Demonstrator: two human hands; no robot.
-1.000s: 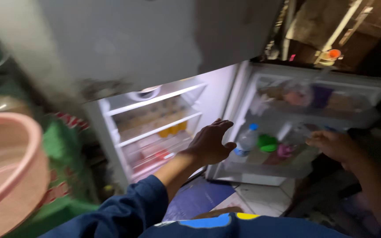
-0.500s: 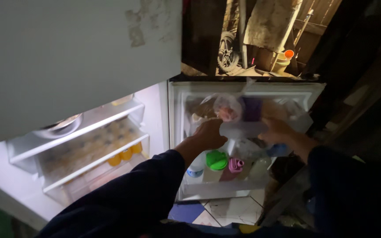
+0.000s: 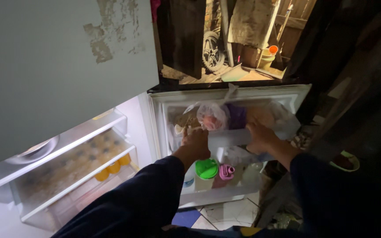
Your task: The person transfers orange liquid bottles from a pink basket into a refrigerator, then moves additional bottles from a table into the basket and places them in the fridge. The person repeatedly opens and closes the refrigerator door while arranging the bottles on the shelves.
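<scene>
I look down into an open fridge (image 3: 300, 94). A clear tray (image 3: 228, 137) on its upper level is packed with plastic bags of food (image 3: 212, 115) and a purple pack (image 3: 237, 115). My left hand (image 3: 197, 142) curls over the left part of the tray's front edge. On the right part of the same edge, my right hand (image 3: 261, 137) is closed too. Dark blue sleeves cover both arms. Just below the hands stand a green lid (image 3: 207, 168), a small pink container (image 3: 226, 171) and a clear bottle (image 3: 189, 178).
The fridge door (image 3: 45, 66) hangs open at the left, its shelves holding orange-capped bottles (image 3: 111, 167). Behind the fridge are a wheel (image 3: 211, 50) and a green bucket (image 3: 267, 55). Tiled floor (image 3: 225, 213) shows below. A dark wall closes the right side.
My view has swung toward the fridge interior. Both hands rose from the lower shelf area to the upper tray, and now rest spread apart on its front edge.
</scene>
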